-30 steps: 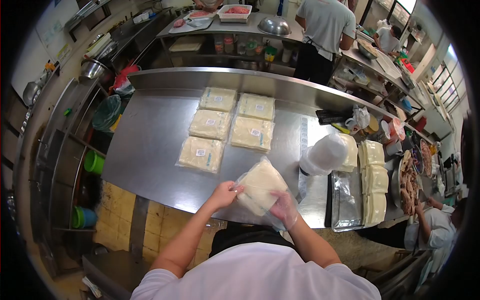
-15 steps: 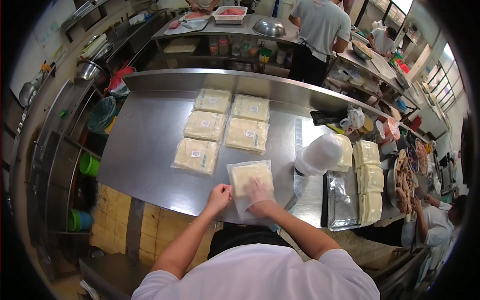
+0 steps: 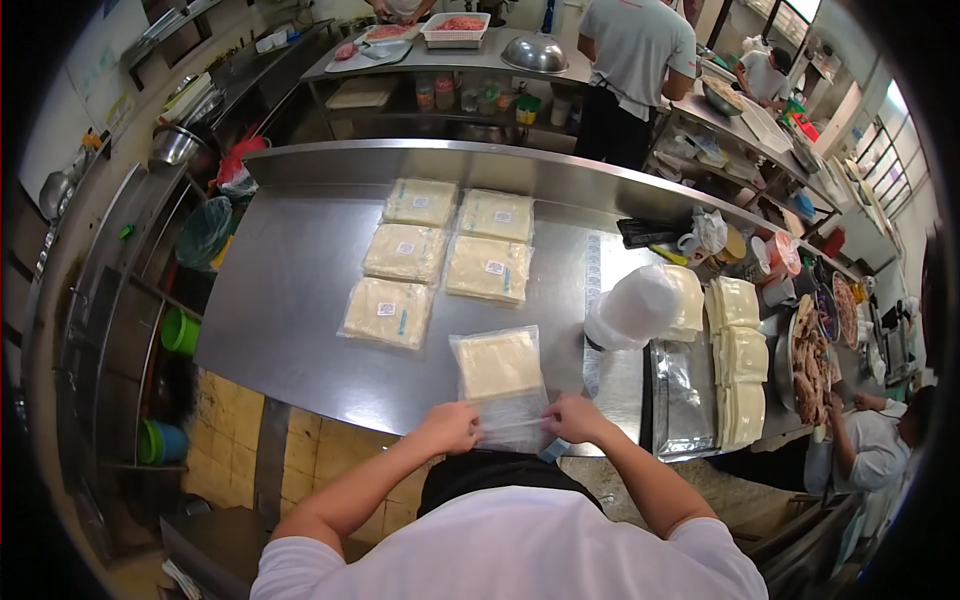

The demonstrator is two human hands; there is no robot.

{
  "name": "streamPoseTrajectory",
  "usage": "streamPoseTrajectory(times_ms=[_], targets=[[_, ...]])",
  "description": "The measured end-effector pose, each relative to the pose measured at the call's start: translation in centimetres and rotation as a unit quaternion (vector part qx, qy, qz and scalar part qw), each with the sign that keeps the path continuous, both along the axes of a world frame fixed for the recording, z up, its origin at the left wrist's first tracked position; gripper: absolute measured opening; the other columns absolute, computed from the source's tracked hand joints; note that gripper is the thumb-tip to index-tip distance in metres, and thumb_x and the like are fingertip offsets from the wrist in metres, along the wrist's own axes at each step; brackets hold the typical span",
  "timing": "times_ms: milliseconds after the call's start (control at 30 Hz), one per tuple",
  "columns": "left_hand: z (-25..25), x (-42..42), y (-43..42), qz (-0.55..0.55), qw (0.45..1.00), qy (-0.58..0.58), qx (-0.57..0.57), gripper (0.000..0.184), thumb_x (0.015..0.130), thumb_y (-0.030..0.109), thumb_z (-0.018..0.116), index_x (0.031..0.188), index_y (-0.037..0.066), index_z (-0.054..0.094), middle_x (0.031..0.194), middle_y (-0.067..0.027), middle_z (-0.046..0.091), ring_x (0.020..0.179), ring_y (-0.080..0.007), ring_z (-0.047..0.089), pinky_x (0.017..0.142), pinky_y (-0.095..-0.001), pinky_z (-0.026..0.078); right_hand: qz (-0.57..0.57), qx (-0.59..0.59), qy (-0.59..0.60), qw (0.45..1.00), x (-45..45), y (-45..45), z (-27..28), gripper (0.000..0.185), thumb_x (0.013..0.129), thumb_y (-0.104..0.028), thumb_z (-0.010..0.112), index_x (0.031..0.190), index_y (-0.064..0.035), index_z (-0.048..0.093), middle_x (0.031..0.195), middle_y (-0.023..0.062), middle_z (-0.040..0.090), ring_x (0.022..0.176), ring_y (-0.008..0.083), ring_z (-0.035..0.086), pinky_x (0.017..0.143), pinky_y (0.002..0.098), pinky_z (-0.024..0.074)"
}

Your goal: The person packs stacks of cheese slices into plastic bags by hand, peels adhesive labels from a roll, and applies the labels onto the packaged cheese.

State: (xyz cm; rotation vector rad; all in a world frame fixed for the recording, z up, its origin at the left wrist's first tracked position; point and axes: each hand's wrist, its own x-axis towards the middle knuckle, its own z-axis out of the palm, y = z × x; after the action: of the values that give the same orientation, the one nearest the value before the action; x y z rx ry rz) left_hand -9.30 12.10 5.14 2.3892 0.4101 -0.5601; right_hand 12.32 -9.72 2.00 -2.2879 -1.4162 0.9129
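Note:
In front of me on the steel table [image 3: 280, 300] lies a clear plastic bag [image 3: 510, 418] holding a stack of pale square sheets [image 3: 499, 365], perhaps dough wrappers. My left hand [image 3: 452, 428] pinches the left corner of the bag's near end. At the opposite corner, my right hand [image 3: 577, 418] has its fingers closed on the plastic. The near part of the bag is flat between the two hands, and the stack sits at its far end. Farther off are several filled packs with labels, such as a labelled pack [image 3: 388, 311].
To the right stand a white plastic-covered bundle [image 3: 634, 308] and a metal tray [image 3: 690, 445] with stacks of pale sheets [image 3: 741, 385] along its right side. A raised metal ledge [image 3: 420, 158] borders the table's far side. Co-workers, including one in a grey shirt [image 3: 638, 50], stand at other counters.
My right hand has come out of the bag and moved to its near right corner. My left hand has moved nearer to me and taken hold of the left corner.

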Motion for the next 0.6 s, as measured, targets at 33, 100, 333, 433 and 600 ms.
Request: streamPoseTrajectory(times_ms=[33,100,333,433,600], targets=[[1.5,-0.3,-0.3,-0.009,0.999,0.026,-0.017,0.033,0.093,0.032,0.066,0.113,0.007,0.071,0.123,-0.016,0.065,0.119,-0.0377,0.059,0.098,-0.0446,0.05,-0.015,-0.038,0.093,0.995,0.3,-0.5,0.3,0.028,0.086,-0.033,0.072,0.094,-0.0069,0.076,0.094,0.0181,0.073,0.092,0.0328,0.07,0.084,0.0412,0.0563],[-0.6,0.8,0.0,0.027,0.992,-0.121,0.034,0.041,0.096,0.039,0.061,0.12,0.006,0.069,0.132,-0.0169,0.061,0.125,-0.038,0.055,0.102,-0.0457,0.047,-0.148,0.045,0.102,0.983,0.5,-0.2,-1.1,0.041,0.087,-0.043,0.072,0.09,-0.0017,0.074,0.088,0.0207,0.073,0.082,0.0307,0.073,0.076,0.0398,0.0586],[-8.3,5.1,4.3,0.147,0.909,-0.241,0.307,0.051,0.098,0.046,0.057,0.117,0.001,0.069,0.128,-0.0204,0.065,0.122,-0.0392,0.059,0.101,-0.0478,0.048,-0.291,-0.108,0.287,0.906,0.0,2.1,-3.7,0.044,0.09,-0.037,0.074,0.084,0.006,0.064,0.067,0.0129,0.064,0.047,0.0221,0.063,0.043,0.0359,0.0553],[-0.5,4.1,1.6,0.302,0.941,0.096,0.117,0.057,0.096,0.05,0.058,0.12,-0.001,0.068,0.127,-0.0249,0.065,0.121,-0.0384,0.062,0.099,-0.0505,0.05,-0.253,-0.104,0.354,0.895,0.0,1.0,-5.4,0.036,0.089,-0.03,0.073,0.085,0.0049,0.066,0.073,0.0173,0.068,0.049,0.0267,0.064,0.041,0.0356,0.0533],[-8.8,-1.3,-2.9,0.449,0.805,0.074,-0.38,0.042,0.1,0.038,0.054,0.103,-0.001,0.069,0.12,-0.0222,0.069,0.107,-0.0351,0.07,0.091,-0.0497,0.056,-0.269,-0.047,0.644,0.715,1.1,0.6,-8.6,0.023,0.096,-0.021,0.063,0.098,0.0015,0.067,0.093,0.0174,0.07,0.075,0.0261,0.069,0.07,0.04,0.0601]])
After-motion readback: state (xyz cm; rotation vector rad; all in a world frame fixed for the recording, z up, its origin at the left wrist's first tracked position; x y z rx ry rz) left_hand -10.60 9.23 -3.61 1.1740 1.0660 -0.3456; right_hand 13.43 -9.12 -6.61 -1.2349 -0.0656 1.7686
